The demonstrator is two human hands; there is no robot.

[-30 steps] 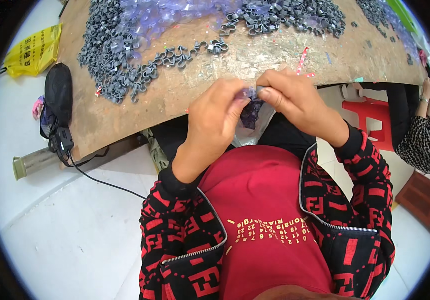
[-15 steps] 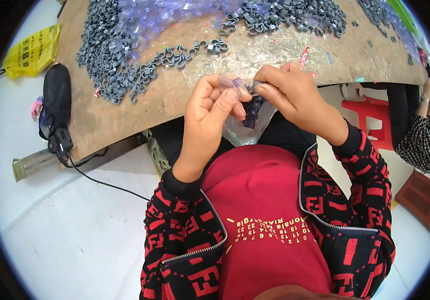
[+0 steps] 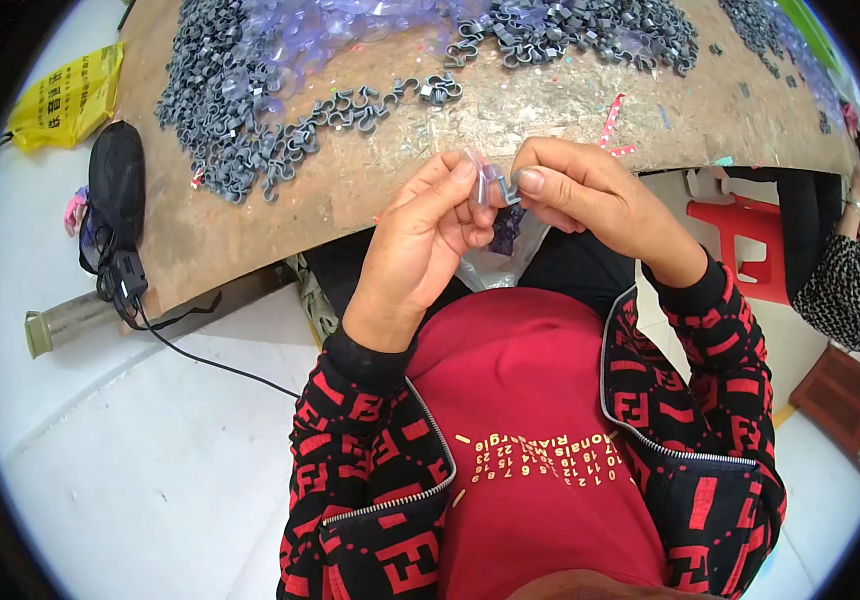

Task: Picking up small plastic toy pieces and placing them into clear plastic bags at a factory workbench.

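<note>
The left hand [image 3: 425,235] and the right hand [image 3: 580,190] meet just before the near edge of the wooden board [image 3: 350,190], and a small clip [image 3: 495,188] sits between their fingertips. Directly below the hands hangs a plastic bag [image 3: 500,250]. On the board, far from the person, lies a pile of clips [image 3: 240,110] to the left (a thin row runs from it toward the middle). Left of the board lie a dark pouch [image 3: 115,190] and a cable [image 3: 210,360].

Both hands lifted off the lap toward the board edge, grey clip [image 3: 506,190] now exposed — pinched between fingertips [image 3: 530,182].
</note>
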